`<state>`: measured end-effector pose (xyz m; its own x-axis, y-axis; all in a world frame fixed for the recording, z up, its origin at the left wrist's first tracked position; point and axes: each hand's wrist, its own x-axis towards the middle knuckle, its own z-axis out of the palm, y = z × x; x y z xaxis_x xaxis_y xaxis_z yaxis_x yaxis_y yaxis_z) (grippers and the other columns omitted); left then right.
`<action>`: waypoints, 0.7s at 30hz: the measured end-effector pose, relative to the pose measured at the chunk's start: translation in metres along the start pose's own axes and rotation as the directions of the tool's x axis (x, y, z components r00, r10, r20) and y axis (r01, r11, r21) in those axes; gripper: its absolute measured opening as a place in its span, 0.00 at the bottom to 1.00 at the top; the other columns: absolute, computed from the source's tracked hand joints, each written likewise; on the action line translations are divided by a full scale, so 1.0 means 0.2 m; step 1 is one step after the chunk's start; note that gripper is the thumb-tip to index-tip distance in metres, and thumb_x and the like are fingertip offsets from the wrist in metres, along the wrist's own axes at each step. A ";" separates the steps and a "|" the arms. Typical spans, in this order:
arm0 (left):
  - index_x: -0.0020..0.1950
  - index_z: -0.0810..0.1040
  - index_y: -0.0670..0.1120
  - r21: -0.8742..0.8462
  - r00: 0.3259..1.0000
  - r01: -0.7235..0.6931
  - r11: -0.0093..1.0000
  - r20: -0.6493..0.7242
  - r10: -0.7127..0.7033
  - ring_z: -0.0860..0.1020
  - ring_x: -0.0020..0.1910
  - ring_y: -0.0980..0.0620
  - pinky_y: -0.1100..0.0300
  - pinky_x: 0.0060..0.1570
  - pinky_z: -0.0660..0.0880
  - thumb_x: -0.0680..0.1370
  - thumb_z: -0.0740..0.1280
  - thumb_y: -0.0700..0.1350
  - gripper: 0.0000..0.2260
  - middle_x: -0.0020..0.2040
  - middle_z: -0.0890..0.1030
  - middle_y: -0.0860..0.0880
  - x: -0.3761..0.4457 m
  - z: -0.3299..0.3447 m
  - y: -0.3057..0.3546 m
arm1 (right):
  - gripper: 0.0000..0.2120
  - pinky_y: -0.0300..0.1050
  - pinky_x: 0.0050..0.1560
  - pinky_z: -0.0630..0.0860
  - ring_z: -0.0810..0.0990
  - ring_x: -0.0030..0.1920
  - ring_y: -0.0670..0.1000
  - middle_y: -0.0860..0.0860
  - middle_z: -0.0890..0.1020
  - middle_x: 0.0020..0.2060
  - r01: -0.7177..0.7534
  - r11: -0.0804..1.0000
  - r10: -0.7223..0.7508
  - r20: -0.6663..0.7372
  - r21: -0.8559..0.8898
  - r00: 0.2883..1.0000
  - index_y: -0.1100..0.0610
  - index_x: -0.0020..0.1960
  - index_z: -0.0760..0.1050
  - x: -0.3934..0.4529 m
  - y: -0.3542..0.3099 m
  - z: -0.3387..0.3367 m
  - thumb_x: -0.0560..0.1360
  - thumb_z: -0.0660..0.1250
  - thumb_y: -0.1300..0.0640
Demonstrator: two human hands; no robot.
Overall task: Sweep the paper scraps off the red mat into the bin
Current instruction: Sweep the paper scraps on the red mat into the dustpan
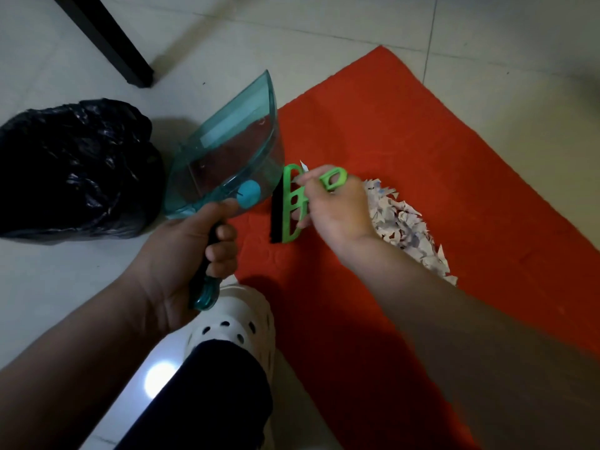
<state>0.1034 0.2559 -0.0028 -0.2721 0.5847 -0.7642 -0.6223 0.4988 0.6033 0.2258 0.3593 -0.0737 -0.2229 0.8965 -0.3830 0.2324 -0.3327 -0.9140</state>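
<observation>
Nearest the camera, a dark trouser leg point(207, 397) and a white perforated clog point(233, 319) stand at the near edge of the red mat point(406, 131), so the person works crouched over it. Just beyond the clog, the left hand point(191, 251) has its fingers curled tight round the dark handle of a clear teal dustpan point(227, 157), the thumb lying up toward the pan's neck. The pan is held lifted and tilted, its open lip pointing away from the fingers and clear of the mat, probably kept ready to be lowered once the scraps are gathered. To the right of those fingers, the right hand point(334, 206) grips a small green brush point(293, 203) with its fingers threaded through the openings of the handle, the thumb side hidden behind it; the black bristle strip point(277, 216) points down to the mat between the two hands. Directly behind the right hand's knuckles, on the side away from the pan, lies the heap of paper scraps point(402, 222), still on the mat; the brush sits on the pan side of the pile, so I judge it must go round the heap before it can drive scraps toward the pan. Beyond the left fingers, off the mat on the tiled floor point(65, 53), sits the bin, lined with a black bag point(74, 167), near enough for the pan to tip into. Farthest off, a black furniture leg point(110, 40) stands on the tiles.
</observation>
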 end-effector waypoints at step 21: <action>0.36 0.72 0.47 -0.023 1.000 0.021 1.000 -0.008 -0.022 0.59 0.18 0.60 0.70 0.14 0.58 0.78 0.65 0.46 0.10 0.24 0.64 0.53 -0.01 -0.01 -0.02 | 0.09 0.58 0.35 0.81 0.83 0.35 0.63 0.59 0.82 0.37 0.020 0.999 -0.017 -0.095 0.032 0.995 0.51 0.39 0.75 0.11 0.00 0.09 0.77 0.64 0.60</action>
<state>0.1042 0.2517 -0.0035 -0.2642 0.5690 -0.7787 -0.6447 0.4963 0.5814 0.2035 0.3731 -0.0841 -0.1362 0.9256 -0.3532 0.1974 -0.3241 -0.9252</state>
